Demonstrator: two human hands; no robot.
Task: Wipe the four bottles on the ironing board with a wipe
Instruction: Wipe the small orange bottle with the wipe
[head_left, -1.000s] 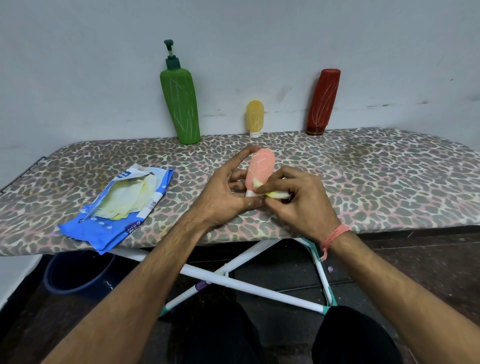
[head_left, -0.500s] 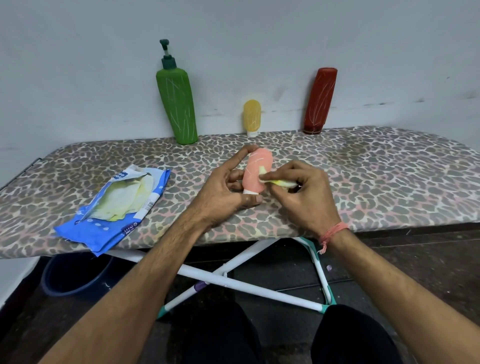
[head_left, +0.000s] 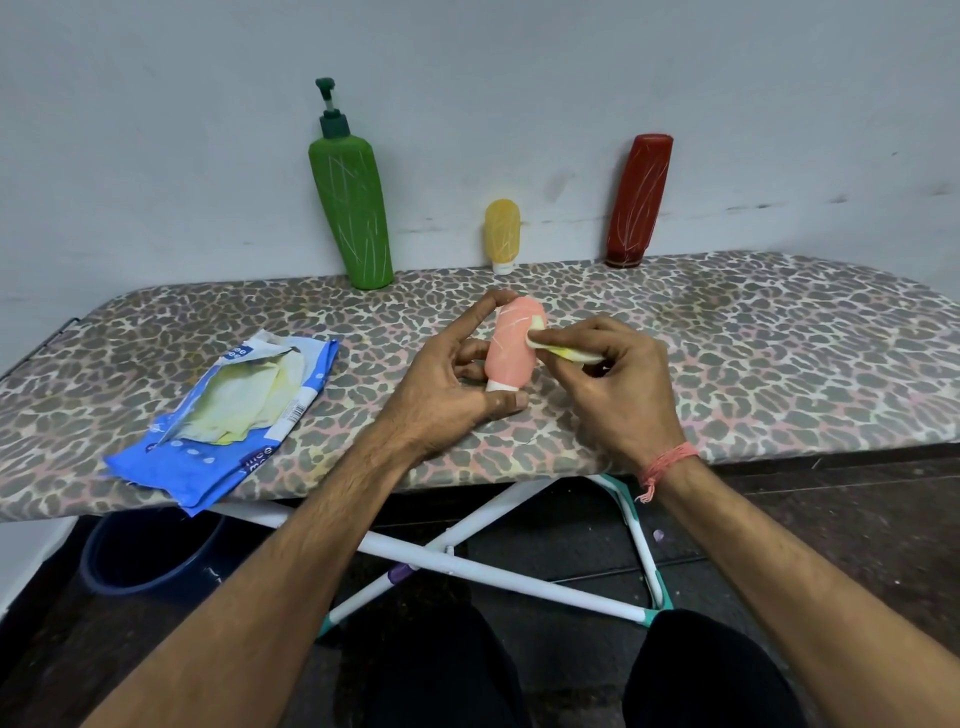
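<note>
Your left hand (head_left: 447, 387) pinches the pink bottle (head_left: 511, 347) end to end above the ironing board (head_left: 753, 353); your right hand (head_left: 615, 384) grips the wipe (head_left: 563, 349) against its upper side. It looks light, smooth, probably squeezable, so hold cap and base firmly.

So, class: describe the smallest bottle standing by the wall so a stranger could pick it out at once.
Start at the leopard-print ironing board and follow its far edge along the wall. Between the tall green pump bottle and the dark red bottle stands the yellow bottle: shortest there, rounded on top, resting on its white cap.
</note>
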